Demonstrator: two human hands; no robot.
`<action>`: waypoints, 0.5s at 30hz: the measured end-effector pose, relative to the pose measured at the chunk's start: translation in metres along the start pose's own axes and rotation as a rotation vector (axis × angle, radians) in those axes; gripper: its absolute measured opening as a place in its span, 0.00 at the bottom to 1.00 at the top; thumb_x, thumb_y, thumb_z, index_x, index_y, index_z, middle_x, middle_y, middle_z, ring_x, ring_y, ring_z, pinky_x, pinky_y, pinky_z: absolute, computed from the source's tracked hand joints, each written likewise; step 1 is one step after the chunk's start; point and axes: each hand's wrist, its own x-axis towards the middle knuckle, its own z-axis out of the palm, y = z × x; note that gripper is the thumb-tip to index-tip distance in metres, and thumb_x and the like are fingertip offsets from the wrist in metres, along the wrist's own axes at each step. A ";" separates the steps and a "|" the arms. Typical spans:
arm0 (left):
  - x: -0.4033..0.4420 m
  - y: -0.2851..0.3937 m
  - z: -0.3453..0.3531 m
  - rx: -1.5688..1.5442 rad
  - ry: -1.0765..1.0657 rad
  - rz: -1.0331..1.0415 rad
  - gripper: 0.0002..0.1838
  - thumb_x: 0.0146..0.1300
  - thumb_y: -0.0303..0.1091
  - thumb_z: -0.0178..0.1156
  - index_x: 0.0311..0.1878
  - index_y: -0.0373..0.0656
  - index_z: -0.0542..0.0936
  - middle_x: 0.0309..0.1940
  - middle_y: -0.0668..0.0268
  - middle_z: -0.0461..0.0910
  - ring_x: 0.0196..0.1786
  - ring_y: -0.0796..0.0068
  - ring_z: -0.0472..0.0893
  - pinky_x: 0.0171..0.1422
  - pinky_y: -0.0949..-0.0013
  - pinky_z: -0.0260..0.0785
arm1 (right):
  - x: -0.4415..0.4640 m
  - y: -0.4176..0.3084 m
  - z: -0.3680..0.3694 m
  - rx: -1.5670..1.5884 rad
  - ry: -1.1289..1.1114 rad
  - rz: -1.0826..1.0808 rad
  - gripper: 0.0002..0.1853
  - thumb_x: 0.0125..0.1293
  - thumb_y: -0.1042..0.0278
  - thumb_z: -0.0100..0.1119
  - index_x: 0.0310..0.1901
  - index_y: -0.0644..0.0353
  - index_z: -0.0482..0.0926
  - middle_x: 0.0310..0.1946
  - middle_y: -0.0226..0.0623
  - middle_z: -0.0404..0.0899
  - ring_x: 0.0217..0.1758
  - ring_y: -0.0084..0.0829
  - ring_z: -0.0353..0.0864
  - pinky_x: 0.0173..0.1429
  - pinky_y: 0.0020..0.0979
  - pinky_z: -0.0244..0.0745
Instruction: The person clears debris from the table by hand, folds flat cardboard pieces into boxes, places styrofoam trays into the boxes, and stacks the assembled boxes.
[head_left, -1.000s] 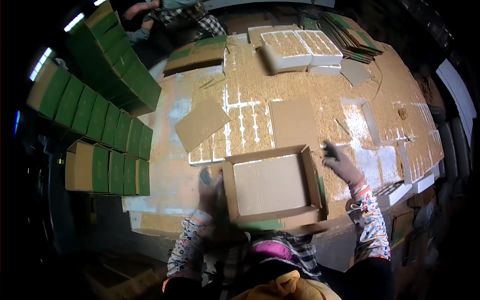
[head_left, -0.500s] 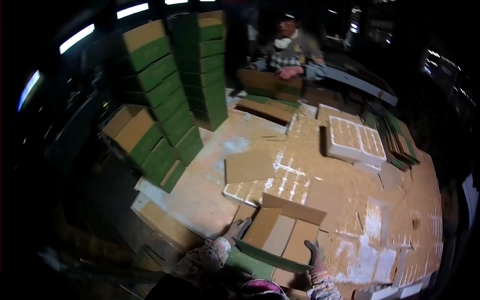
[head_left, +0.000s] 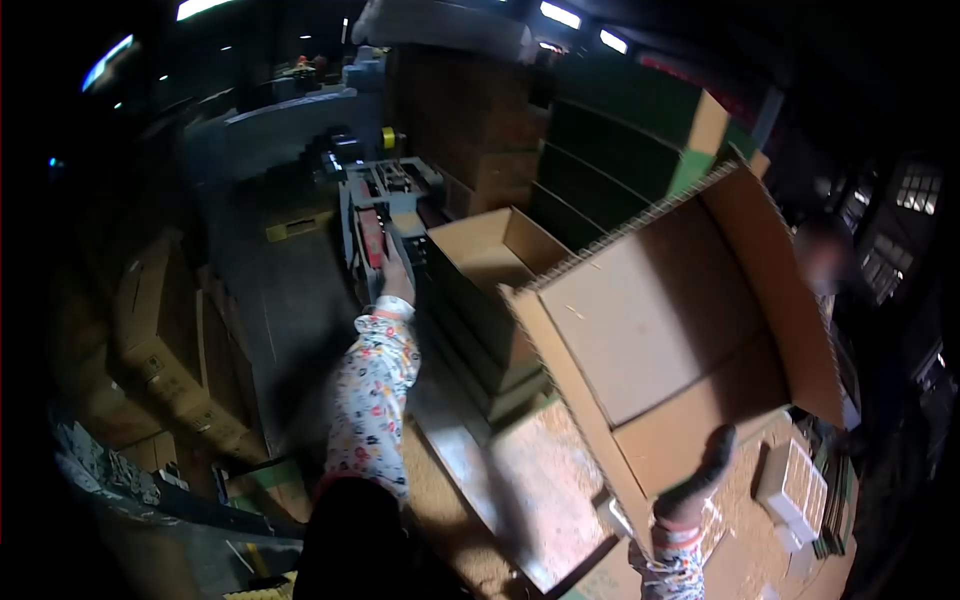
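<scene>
An open cardboard box [head_left: 650, 310] is lifted and tilted in front of me, its inside facing me. My right hand [head_left: 697, 483], in a dark-fingered glove, grips the lower edge with the thumb over the inside wall. My left hand [head_left: 396, 272] is stretched forward, away from the box, its fingers extended beside a red part [head_left: 372, 236] on a metal-framed machine [head_left: 395, 180]. Whether the fingers touch that part cannot be made out. Just right of this hand, another open box [head_left: 500, 245] tops a short stack of green boxes.
Tall stacked green boxes [head_left: 620, 130] rise behind the held box. Brown cartons [head_left: 165, 340] stand on the left floor. On the worktable [head_left: 545, 480] lies a white-edged block [head_left: 792, 490]. A person [head_left: 825, 250] is partly hidden at the right.
The view has swung left. The box, held low over the table by both hands, is now raised and tilted in my right hand. My left hand has let go and reached toward the machine.
</scene>
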 end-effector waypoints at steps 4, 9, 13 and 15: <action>-0.018 -0.089 -0.041 0.542 0.027 0.090 0.20 0.68 0.39 0.49 0.56 0.34 0.69 0.48 0.45 0.71 0.50 0.51 0.72 0.57 0.61 0.61 | 0.057 0.028 0.179 0.267 -0.170 0.278 0.19 0.66 0.62 0.53 0.55 0.64 0.70 0.57 0.39 0.70 0.63 0.32 0.66 0.69 0.35 0.56; -0.010 -0.089 -0.001 0.406 0.037 0.133 0.21 0.69 0.44 0.47 0.47 0.32 0.75 0.37 0.44 0.77 0.39 0.51 0.76 0.45 0.60 0.66 | 0.090 0.092 0.197 -0.460 -0.831 -0.242 0.22 0.56 0.77 0.61 0.53 0.66 0.70 0.48 0.41 0.76 0.49 0.34 0.77 0.53 0.31 0.72; -0.031 -0.077 0.018 0.339 -0.011 0.247 0.21 0.70 0.43 0.45 0.43 0.32 0.77 0.34 0.43 0.78 0.36 0.46 0.76 0.41 0.58 0.66 | 0.071 0.120 0.180 -0.277 -0.539 -0.143 0.22 0.63 0.64 0.55 0.57 0.64 0.70 0.53 0.39 0.74 0.48 0.30 0.76 0.46 0.28 0.73; -0.029 -0.071 0.014 0.523 -0.084 0.087 0.22 0.70 0.44 0.42 0.43 0.33 0.77 0.37 0.42 0.78 0.41 0.41 0.76 0.45 0.53 0.67 | 0.068 0.105 0.185 -0.367 -0.477 -0.062 0.28 0.65 0.52 0.53 0.60 0.62 0.68 0.50 0.37 0.74 0.42 0.28 0.75 0.35 0.27 0.71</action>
